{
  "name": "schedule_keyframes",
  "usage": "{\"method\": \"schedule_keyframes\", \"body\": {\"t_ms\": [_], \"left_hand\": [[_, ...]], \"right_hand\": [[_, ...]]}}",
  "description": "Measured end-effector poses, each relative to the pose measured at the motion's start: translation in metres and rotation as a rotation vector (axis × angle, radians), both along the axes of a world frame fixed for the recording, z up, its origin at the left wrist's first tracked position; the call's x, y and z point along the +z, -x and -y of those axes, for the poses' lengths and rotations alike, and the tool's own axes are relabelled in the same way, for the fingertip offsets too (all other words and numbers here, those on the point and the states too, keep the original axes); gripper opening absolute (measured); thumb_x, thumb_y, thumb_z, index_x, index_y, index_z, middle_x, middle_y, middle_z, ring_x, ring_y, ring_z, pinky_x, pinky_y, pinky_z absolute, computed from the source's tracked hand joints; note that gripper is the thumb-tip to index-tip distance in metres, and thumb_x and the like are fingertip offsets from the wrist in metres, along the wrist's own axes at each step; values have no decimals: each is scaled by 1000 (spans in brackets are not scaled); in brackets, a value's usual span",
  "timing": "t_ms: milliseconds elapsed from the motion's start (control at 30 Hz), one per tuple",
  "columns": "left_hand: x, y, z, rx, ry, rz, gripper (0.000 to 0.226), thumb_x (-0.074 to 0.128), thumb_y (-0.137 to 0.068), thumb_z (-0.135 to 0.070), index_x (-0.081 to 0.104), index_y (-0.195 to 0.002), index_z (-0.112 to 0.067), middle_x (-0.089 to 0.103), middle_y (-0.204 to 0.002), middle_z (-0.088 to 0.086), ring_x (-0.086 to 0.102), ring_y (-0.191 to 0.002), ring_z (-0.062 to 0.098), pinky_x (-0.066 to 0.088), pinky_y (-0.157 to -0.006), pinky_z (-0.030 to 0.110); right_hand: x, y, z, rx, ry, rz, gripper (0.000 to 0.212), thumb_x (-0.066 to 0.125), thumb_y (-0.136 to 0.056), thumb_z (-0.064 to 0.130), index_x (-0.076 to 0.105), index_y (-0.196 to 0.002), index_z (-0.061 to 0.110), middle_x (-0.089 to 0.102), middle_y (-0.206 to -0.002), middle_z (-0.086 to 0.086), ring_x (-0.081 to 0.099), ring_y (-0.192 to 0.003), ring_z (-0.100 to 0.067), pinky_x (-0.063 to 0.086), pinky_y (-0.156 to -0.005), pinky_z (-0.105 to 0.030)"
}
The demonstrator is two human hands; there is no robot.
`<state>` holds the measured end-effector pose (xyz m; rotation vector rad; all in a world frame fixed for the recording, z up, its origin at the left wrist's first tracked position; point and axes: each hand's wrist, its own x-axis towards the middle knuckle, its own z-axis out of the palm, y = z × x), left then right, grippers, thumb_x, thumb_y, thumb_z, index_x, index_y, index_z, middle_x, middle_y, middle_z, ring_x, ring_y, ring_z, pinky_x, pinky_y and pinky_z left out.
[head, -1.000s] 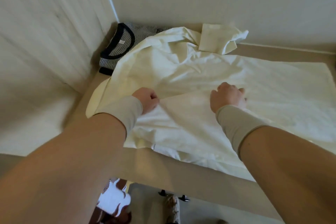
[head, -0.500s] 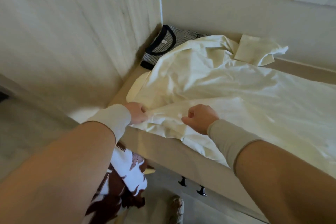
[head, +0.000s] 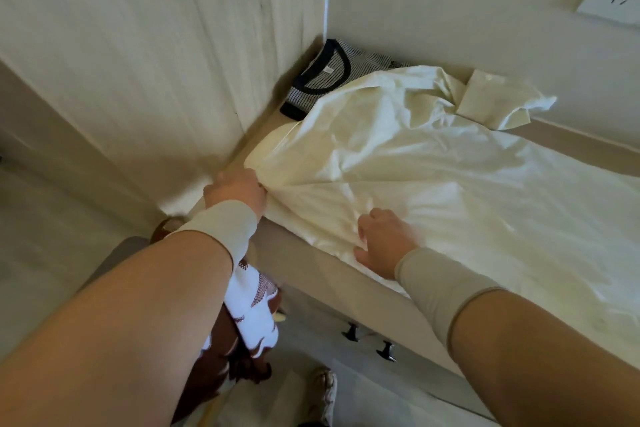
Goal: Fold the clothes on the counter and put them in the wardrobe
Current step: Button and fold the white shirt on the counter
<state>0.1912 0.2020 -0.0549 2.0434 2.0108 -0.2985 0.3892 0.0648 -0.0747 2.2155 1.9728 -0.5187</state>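
A pale cream shirt (head: 433, 177) covers my beige counter (head: 311, 253). Behind it lies a top (head: 322, 83) in fine black-and-white stripes with a dark navy collar.

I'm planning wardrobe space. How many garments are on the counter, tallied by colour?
Cream: 1, the shirt spread over the counter, gripped at its near edge by the left hand, with the right hand resting on it.
Striped with dark trim: 1, the top in the corner, partly under the shirt.
Total: 2
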Motion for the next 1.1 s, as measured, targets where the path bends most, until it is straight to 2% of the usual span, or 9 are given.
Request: {"method": "schedule_keyframes", "body": {"t_ms": [333,500,567,633,700,767,900,1000,1100], "left_hand": [[-6,8,-3,16,6,-150,33,47,-95,-19,49,-127,-23,49,-136,5,35,-133,26,26,-108,42],[3,2,3,71,162,-256,41,59,-85,-13,52,-126,-15,49,-135,9,35,-133,29,24,-109,44],[7,1,3,40,97,-260,47,60,-84,-14,48,-130,-15,45,-138,9,34,-134,29,27,-107,45],[5,-1,3,-124,-99,-162,46,55,-84,-13,44,-129,-17,42,-135,7,39,-127,29,36,-101,42],[2,-16,12,-327,-177,145,29,46,-88,-11,49,-115,-22,43,-125,1,50,-111,25,44,-93,37],[-4,-39,33,-507,-67,352,25,44,-94,-23,52,-117,-24,44,-126,0,53,-103,24,44,-90,36],[-37,-58,48,-742,120,164,57,48,-90,-39,32,-145,-36,22,-155,-4,26,-139,24,27,-114,39],[-36,-60,36,-686,143,52,65,58,-85,-34,32,-144,-36,21,-152,-4,25,-138,26,30,-112,41],[-19,-91,41,-700,50,135,53,55,-86,-22,41,-138,-24,31,-142,2,33,-128,25,36,-105,39]], "right_hand": [[8,-2,-3,146,289,117,33,49,-89,42,64,-110,21,56,-114,-3,38,-118,-28,44,-99,-40],[20,2,-7,115,426,59,41,39,-97,42,66,-107,14,62,-116,-5,41,-117,-28,33,-91,-29],[25,4,-9,61,375,0,38,37,-100,35,63,-109,9,60,-121,-10,47,-117,-29,35,-90,-29],[22,1,-9,-22,166,-19,32,41,-99,29,58,-120,13,56,-126,-8,49,-118,-27,42,-97,-34],[13,-1,-7,-115,25,-9,38,45,-96,30,49,-132,19,46,-133,-5,42,-124,-26,42,-101,-39],[2,3,-5,-165,12,-39,50,47,-94,35,38,-142,22,34,-146,-3,32,-135,-26,35,-109,-42],[-15,2,-1,-317,48,-19,66,41,-93,50,18,-152,31,3,-162,2,-1,-149,-26,18,-115,-55],[-17,-16,4,-557,45,55,67,34,-96,52,11,-153,27,-4,-163,0,-6,-149,-29,17,-112,-60],[-17,-22,5,-523,-6,-19,66,33,-97,48,10,-154,23,-3,-163,0,-4,-149,-26,16,-114,-57]]}}
